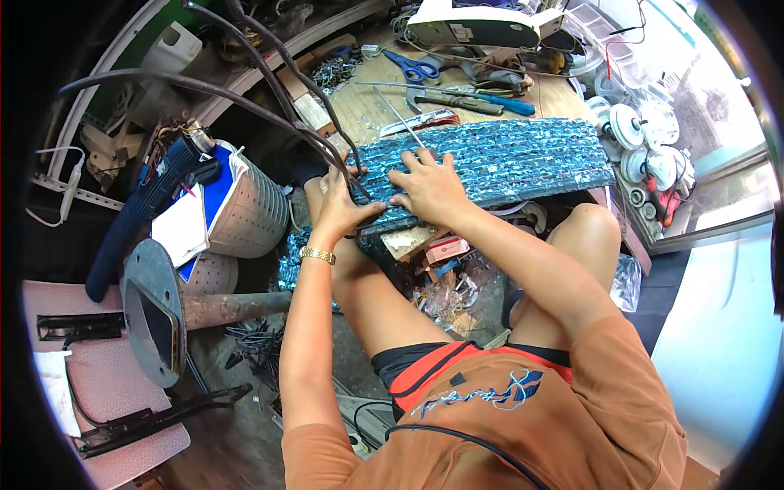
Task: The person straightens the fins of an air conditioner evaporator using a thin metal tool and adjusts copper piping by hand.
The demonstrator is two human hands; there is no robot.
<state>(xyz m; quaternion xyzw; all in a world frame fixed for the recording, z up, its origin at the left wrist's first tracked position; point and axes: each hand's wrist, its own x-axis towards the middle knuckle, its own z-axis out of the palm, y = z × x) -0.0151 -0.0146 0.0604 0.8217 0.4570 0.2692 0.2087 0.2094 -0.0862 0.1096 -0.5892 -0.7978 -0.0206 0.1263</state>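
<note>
Both hands are pressing on the blue mat (498, 159), which is lying across the bench edge above the knees. Left hand (339, 204) is gripping the mat's left end beside black cables (269, 98). Right hand (429, 186) is lying flat, fingers spread, grasping nothing. Scissors (412, 65) and screwdrivers (482, 98) are resting on the bench (367, 98) behind.

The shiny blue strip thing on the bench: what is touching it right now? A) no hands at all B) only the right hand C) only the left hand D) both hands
D: the left hand grips the near end of the glittery blue strip panel, and the right hand lies flat on top of it with fingers spread.
</note>
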